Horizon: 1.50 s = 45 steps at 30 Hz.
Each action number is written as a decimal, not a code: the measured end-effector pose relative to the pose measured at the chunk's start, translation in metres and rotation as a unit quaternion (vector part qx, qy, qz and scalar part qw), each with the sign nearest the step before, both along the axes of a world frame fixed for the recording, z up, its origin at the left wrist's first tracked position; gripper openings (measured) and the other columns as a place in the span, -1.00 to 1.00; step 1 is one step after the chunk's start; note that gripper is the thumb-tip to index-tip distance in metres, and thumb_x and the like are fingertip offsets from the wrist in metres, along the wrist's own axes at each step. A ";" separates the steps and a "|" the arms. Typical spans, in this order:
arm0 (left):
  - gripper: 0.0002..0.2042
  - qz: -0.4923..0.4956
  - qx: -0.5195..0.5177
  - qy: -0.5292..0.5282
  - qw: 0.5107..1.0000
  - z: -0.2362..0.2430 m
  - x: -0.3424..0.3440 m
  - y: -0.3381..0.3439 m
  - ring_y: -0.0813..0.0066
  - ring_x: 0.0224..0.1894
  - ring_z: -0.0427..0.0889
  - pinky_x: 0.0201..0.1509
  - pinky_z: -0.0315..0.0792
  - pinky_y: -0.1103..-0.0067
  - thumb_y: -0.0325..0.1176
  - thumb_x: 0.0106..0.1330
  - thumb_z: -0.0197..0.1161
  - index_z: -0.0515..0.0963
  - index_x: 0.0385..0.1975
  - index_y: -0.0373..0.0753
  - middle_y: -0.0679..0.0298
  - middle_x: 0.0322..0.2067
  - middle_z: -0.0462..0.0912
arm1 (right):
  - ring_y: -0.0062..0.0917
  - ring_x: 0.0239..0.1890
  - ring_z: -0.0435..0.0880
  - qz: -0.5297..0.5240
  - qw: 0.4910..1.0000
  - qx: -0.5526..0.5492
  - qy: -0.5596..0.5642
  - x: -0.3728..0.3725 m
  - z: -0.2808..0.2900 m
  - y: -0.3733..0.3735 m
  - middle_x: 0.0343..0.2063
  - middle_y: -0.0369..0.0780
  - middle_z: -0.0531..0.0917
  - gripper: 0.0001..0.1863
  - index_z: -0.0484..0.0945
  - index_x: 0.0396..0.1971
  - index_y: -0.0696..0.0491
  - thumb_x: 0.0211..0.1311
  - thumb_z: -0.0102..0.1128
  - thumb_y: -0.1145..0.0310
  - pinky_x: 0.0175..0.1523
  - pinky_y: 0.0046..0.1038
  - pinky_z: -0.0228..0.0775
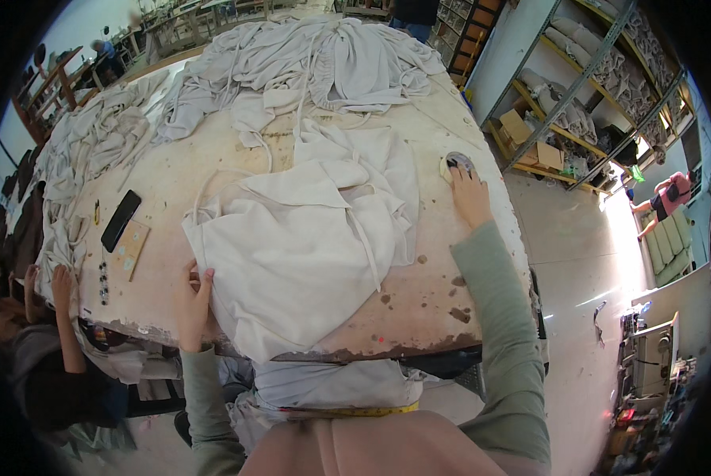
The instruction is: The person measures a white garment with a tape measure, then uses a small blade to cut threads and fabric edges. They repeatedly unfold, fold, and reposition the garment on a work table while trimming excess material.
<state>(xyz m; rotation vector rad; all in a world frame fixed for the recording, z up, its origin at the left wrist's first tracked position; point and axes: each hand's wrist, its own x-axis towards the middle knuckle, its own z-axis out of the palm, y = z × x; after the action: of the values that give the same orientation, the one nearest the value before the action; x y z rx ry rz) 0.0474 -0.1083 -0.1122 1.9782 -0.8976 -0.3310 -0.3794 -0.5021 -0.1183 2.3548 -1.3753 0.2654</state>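
A cream cloth garment (292, 238) with thin drawstrings lies loosely folded before me, its lower corner hanging over the near table edge. At its left edge is my left hand (193, 305), thumb and fingers closed at the cloth; the fingertips are partly hidden. My right arm reaches out to the table's right side. There my right hand (472, 198) has its fingers closed on a small, round, dark grey object (458, 162), which sits on a pale patch; its kind is not plain.
More cream garments (331, 67) are heaped across the far side of the worn table (331, 337). A black phone (122, 220) lies at the left beside a small board (133, 252). Another person's hand (62, 285) rests at the left edge. Metal shelving (585, 83) stands right.
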 end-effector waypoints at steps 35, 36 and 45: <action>-0.71 -0.046 0.007 0.223 0.974 0.024 -0.033 0.071 0.79 -0.44 0.39 -0.37 0.26 0.75 -0.19 0.36 0.15 0.53 -0.33 -0.37 0.44 -0.49 0.53 | -0.48 -0.40 0.58 0.038 0.806 0.381 -0.451 0.040 0.066 0.247 -0.40 -0.16 0.63 -0.76 0.59 -0.28 0.16 0.20 0.20 0.28 -0.27 -0.55 0.40; -0.71 -0.041 -0.011 0.223 0.974 0.026 -0.036 0.068 0.78 -0.45 0.39 -0.38 0.25 0.75 -0.20 0.36 0.16 0.54 -0.33 -0.37 0.45 -0.49 0.54 | -0.48 -0.41 0.58 0.039 0.839 0.351 -0.414 0.056 0.056 0.244 -0.40 -0.17 0.63 -0.75 0.60 -0.30 0.16 0.20 0.21 0.26 -0.29 -0.55 0.40; -0.75 0.093 -0.255 0.213 0.939 0.071 -0.041 0.057 0.72 -0.36 0.50 -0.30 0.35 0.77 -0.25 0.36 0.15 0.59 -0.26 -0.34 0.39 -0.37 0.62 | -0.61 -0.43 0.58 0.075 0.738 0.410 -0.531 0.076 0.071 0.228 -0.34 -0.29 0.64 -0.75 0.53 -0.18 0.07 0.20 0.21 0.27 -0.36 -0.50 0.37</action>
<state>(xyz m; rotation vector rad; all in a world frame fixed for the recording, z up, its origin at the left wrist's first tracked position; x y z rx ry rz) 0.0062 -0.0516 -0.0409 1.4175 -0.4520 -0.3577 -0.3032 -0.2743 -0.0478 3.2052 -2.0656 1.5357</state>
